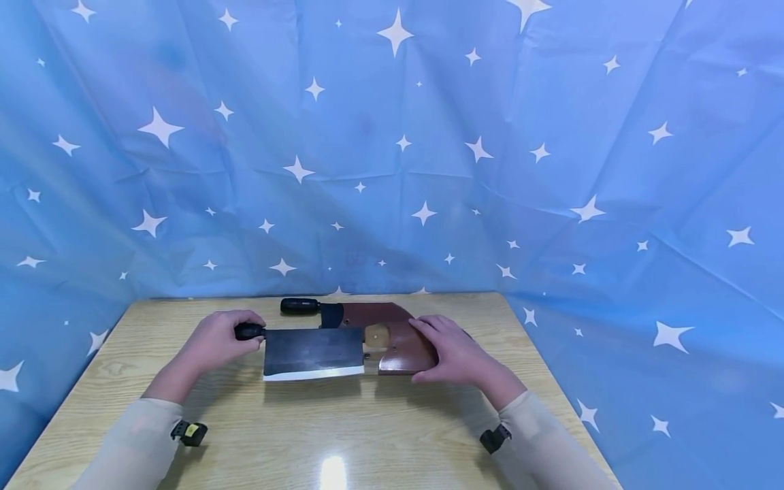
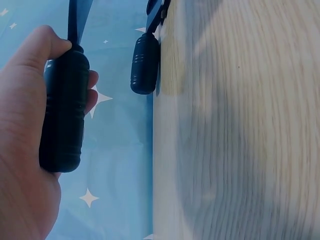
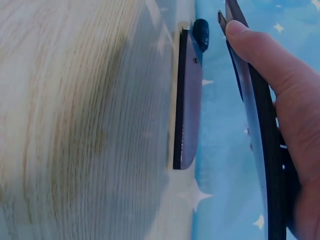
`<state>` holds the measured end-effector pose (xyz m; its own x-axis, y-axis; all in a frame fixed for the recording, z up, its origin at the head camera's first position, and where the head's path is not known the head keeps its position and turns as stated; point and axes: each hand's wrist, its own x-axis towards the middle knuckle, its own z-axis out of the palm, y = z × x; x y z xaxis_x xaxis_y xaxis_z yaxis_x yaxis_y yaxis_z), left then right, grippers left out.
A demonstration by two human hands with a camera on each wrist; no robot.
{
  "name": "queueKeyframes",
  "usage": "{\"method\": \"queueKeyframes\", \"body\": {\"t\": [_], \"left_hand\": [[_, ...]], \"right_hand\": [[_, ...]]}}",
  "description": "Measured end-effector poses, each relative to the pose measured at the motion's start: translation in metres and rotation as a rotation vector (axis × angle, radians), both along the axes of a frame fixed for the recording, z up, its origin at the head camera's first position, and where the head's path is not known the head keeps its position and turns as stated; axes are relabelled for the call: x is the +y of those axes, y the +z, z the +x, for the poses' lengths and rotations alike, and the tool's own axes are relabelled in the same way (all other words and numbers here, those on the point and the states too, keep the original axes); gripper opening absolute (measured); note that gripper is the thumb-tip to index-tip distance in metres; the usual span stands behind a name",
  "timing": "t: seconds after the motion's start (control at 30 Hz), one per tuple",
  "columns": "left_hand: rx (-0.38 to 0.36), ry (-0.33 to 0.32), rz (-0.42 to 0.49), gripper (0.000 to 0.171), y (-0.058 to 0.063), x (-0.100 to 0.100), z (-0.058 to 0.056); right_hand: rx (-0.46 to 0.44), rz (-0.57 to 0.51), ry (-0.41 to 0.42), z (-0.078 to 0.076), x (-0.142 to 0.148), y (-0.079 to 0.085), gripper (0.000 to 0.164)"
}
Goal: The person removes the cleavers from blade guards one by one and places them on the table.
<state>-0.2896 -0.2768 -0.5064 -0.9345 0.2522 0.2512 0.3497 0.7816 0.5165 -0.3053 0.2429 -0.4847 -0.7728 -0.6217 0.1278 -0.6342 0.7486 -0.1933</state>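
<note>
In the head view my left hand (image 1: 223, 344) grips the black handle (image 1: 249, 331) of a cleaver. Its dark, broad blade (image 1: 314, 352) points right, bright cutting edge toward me. My right hand (image 1: 453, 350) holds a brown leather sheath (image 1: 407, 350) by its right end, thumb on the near side. The bare blade's end is close to the sheath's left end and a tan tab (image 1: 376, 335); whether they touch I cannot tell. The left wrist view shows fingers wrapped around the handle (image 2: 65, 110). Seen edge-on in the right wrist view is the held sheath (image 3: 262, 150).
A second cleaver, in a brown sheath (image 1: 367, 313), lies near the table's back edge, its black handle (image 1: 299, 306) pointing left. Under everything is a wood-grain table (image 1: 361, 435). A blue star-patterned cloth (image 1: 392, 136) hangs behind and at both sides.
</note>
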Motion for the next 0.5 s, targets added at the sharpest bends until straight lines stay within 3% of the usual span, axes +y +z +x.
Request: {"method": "queueKeyframes", "body": {"t": [0.5], "left_hand": [[-0.030,-0.002,0.006,0.027,0.001,-0.009,0.002]], "right_hand": [[-0.016,-0.039,0.030,-0.002,0.013,-0.001,0.117]]}}
